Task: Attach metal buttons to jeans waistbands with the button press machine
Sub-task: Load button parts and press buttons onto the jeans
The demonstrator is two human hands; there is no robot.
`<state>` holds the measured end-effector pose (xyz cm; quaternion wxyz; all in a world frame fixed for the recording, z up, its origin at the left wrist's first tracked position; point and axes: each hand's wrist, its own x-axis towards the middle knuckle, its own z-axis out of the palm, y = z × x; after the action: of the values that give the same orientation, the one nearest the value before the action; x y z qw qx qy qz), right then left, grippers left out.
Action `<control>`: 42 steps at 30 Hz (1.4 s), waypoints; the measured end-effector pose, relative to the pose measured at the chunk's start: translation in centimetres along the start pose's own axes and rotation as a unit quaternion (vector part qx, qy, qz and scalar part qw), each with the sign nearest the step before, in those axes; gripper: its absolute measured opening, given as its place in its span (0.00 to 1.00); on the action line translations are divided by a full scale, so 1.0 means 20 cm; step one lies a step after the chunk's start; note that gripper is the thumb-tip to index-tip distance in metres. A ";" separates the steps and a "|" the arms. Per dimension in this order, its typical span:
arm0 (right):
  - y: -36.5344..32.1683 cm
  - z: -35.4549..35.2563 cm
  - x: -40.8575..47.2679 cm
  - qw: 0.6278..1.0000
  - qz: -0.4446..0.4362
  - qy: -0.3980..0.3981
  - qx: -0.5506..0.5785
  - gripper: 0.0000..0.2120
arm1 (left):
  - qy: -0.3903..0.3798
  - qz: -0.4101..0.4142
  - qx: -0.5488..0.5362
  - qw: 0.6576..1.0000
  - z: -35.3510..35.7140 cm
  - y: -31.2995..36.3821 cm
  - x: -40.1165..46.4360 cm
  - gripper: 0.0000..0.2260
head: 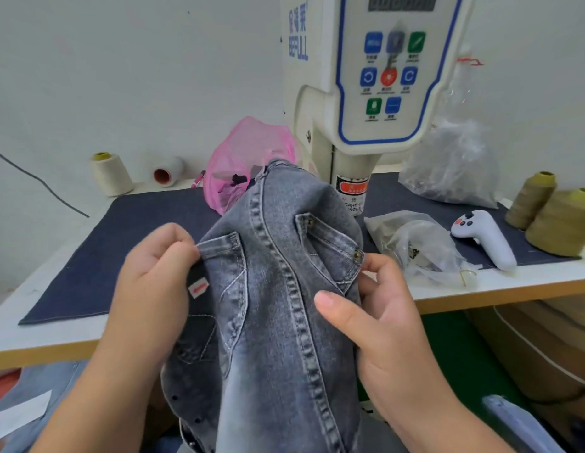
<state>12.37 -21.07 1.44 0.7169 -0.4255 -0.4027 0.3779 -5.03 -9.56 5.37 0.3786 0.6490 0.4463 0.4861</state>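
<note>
Head view: grey jeans [278, 289] are held bunched above the table edge [480, 289], in front of the button press machine [366, 76]. Their left edge is pinched by the left hand [153, 273]; their right side is gripped by the right hand [382, 322].

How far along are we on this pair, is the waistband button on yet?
Done: only the pocket rivets show on the grey jeans; no waistband button is visible. In hand: the left hand and right hand both grip the jeans in front of the button press machine. Left: find the waistband, place it under the press head and set the button.
</note>
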 end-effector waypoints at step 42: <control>-0.11 -0.17 -0.07 0.995 -0.047 -0.050 0.076 0.30 | -0.405 0.015 -0.159 0.900 0.23 0.00 -0.09 0.23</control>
<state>15.37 -24.10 2.03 0.7432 -0.3312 -0.4275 0.3939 -0.88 -11.54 3.76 0.6177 0.7273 0.1613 0.2520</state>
